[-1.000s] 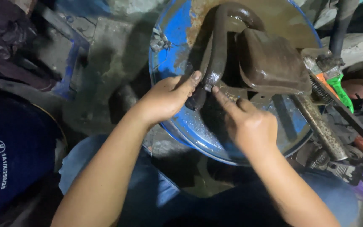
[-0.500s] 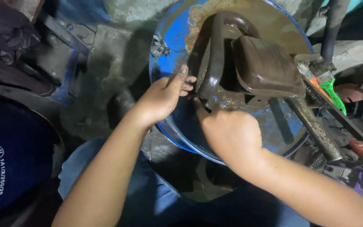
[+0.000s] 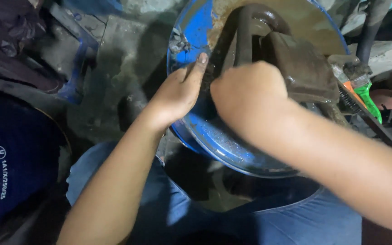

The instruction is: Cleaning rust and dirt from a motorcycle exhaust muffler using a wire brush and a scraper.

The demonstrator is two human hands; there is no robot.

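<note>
A blue drum, its top rusted and worn, carries a curved brown metal casting lying across its lid. The left hand rests flat and open at the drum's left rim, fingers extended, index tip touching the casting's curved bar. The right hand is closed in a fist on that same bar, just right of the left hand. An orange-and-green tool lies off the drum's right edge.

The left hand lies flat with fingers stretched toward one o'clock, forearm trailing to seven o'clock, while the right hand is curled into a loose fist, forearm running toward four o'clock.
</note>
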